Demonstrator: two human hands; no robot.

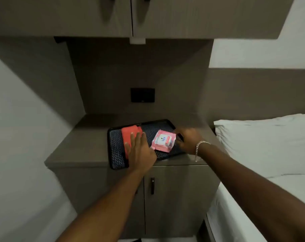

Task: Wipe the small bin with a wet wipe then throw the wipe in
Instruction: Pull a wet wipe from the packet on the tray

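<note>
**Inspector:** Red plastic, head view: the bin lies on its side on the left half of a dark patterned tray, its long side running toward the camera. That tray sits on a grey-brown counter, with its near edge at the counter's front lip.

**Clerk:** And the left hand?

**Inspector:** The left hand is flat and spread, fingers apart and extended, laid over the bin's right side. It is gripping nothing. Whether the palm actually presses on the bin I cannot tell (the frame is motion-blurred).

**Clerk:** Wipes?

**Inspector:** A pink pack with a white label lies on the tray's right half, just beside the bin and apart from it. No loose wipe is visible.

**Clerk:** Right hand?

**Inspector:** The right hand is at the pack's right edge, fingers curled together, knuckles up. It appears to touch the pack's far right corner, but whether it has pinched anything I cannot tell. A silver bracelet hangs at that wrist.

**Clerk:** Surroundings?

**Inspector:** Cabinet doors below the counter, one dark handle showing. A black wall plate is on the back panel above the tray, and upper cupboards are overhead. To the right, a bed with a white pillow, close against the counter's side.
</note>
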